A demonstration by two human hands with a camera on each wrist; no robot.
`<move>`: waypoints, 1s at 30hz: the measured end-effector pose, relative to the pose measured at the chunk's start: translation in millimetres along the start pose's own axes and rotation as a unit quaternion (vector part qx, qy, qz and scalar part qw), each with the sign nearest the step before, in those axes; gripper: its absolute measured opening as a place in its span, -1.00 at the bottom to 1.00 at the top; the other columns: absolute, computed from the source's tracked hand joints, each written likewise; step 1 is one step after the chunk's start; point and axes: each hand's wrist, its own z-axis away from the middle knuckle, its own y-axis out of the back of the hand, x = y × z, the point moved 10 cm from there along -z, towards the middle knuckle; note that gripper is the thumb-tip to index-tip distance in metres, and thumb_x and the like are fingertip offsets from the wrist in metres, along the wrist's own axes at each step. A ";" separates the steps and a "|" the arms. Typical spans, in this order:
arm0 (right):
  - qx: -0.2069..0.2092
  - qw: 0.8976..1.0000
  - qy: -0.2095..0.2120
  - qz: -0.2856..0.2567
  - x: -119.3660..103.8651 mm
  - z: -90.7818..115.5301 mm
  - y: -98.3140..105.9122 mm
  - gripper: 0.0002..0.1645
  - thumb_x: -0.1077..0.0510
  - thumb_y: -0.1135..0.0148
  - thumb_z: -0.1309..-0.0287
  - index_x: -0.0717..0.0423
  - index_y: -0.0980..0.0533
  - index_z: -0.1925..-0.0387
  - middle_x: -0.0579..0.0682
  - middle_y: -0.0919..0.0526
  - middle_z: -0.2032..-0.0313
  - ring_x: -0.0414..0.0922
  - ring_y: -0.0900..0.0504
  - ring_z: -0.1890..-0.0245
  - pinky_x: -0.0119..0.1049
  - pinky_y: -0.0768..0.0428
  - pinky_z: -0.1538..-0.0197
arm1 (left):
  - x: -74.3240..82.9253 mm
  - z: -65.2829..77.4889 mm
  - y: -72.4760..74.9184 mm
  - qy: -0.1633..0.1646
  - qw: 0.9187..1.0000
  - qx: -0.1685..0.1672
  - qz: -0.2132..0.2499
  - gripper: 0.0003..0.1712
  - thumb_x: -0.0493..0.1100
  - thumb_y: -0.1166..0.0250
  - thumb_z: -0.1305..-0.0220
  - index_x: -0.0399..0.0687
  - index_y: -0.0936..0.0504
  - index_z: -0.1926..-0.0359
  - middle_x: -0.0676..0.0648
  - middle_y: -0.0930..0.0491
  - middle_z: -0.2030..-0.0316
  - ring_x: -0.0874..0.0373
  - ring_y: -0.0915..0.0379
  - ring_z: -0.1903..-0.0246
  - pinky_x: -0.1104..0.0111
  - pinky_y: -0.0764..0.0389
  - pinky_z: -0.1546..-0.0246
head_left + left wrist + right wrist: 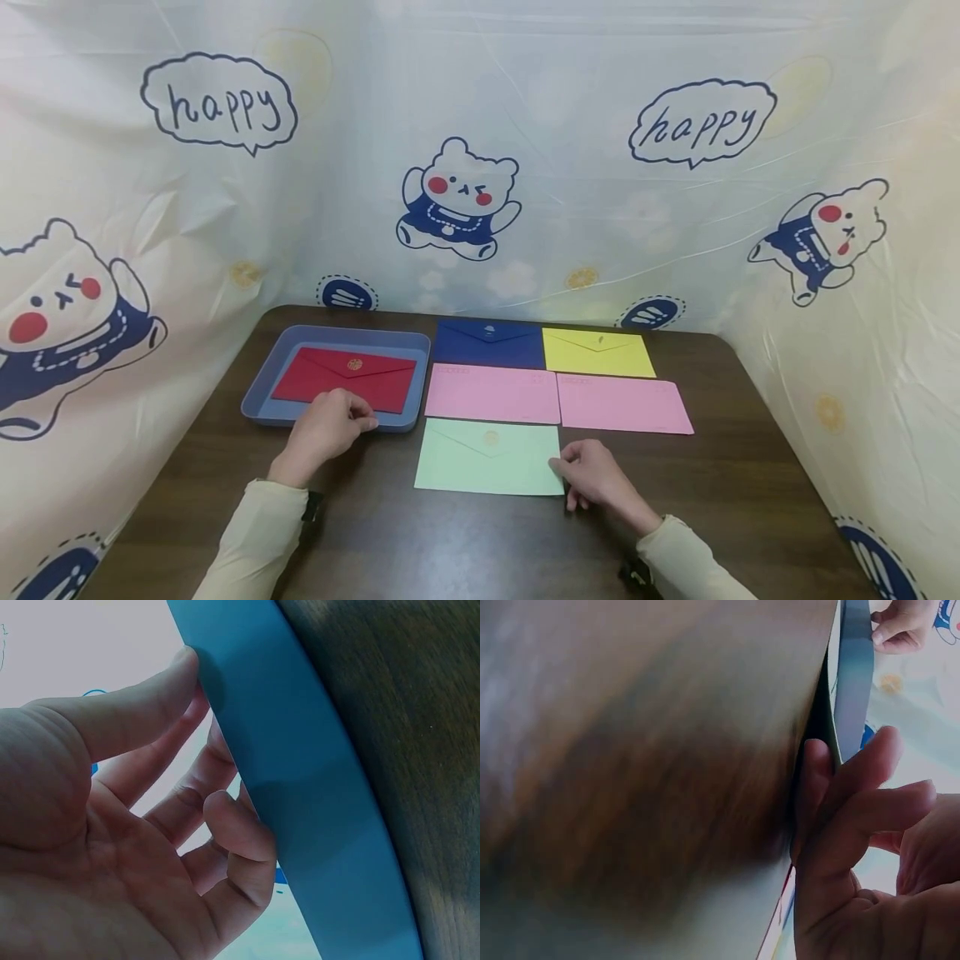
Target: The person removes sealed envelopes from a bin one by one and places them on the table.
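A blue-grey tray [258,408] on the left holds a red envelope [352,383] with a gold seal. My left hand [333,425] grips the tray's front rim. In the left wrist view, its thumb meets the rim of the tray [300,765], and the fingertips are partly hidden behind it. A pale green envelope [480,462] lies flap side up nearest me. With thumb and fingers, my right hand [592,475] pinches its right edge. In the right wrist view, the fingers of my right hand [855,817] are close to the tabletop.
Behind the green envelope, a pink envelope [491,396] and a second pink envelope [622,406] lie side by side. A blue envelope [487,343] and a yellow envelope [596,353] form the row behind. A printed curtain [570,217] surrounds the brown table [420,550].
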 end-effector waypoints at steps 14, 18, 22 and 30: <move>-0.010 0.998 0.003 0.057 -5.6 -3.9 1.8 -0.64 0.17 -0.31 -0.43 0.14 -0.55 0.55 0.01 -0.60 0.69 -0.17 -0.55 0.81 -0.35 -0.45 0.66 | 0.0 -0.5 -0.3 -0.005 1.000 0.004 -0.007 -0.71 -0.21 -0.62 -0.14 -0.15 -0.83 0.10 -0.06 -0.68 0.34 0.00 -0.53 0.32 0.11 -0.70 0.32; -0.015 0.997 -0.002 0.074 -5.5 -4.9 1.7 -0.63 0.14 -0.32 -0.43 0.13 -0.56 0.56 0.00 -0.62 0.68 -0.18 -0.53 0.81 -0.35 -0.45 0.63 | 0.7 -0.8 -0.2 -0.007 1.000 0.006 -0.009 -0.72 -0.21 -0.62 -0.14 -0.15 -0.83 0.11 -0.06 -0.68 0.34 0.00 -0.53 0.32 0.11 -0.70 0.32; -0.019 0.996 -0.007 0.084 -4.8 -6.2 2.1 -0.62 0.12 -0.33 -0.43 0.12 -0.57 0.56 -0.01 -0.63 0.68 -0.18 -0.51 0.82 -0.37 -0.43 0.63 | 0.4 -1.0 -0.4 -0.005 1.000 0.008 -0.010 -0.72 -0.21 -0.62 -0.13 -0.14 -0.84 0.11 -0.06 -0.68 0.34 0.00 -0.53 0.32 0.12 -0.70 0.31; -0.019 0.995 -0.011 0.099 -6.6 -8.3 2.1 -0.60 0.11 -0.34 -0.40 0.11 -0.57 0.59 -0.04 -0.62 0.72 -0.19 -0.52 0.82 -0.37 -0.43 0.66 | 0.6 -0.4 0.8 -0.004 1.000 0.008 -0.008 -0.73 -0.20 -0.62 -0.15 -0.14 -0.84 0.12 -0.06 -0.68 0.34 -0.01 -0.53 0.31 0.09 -0.70 0.32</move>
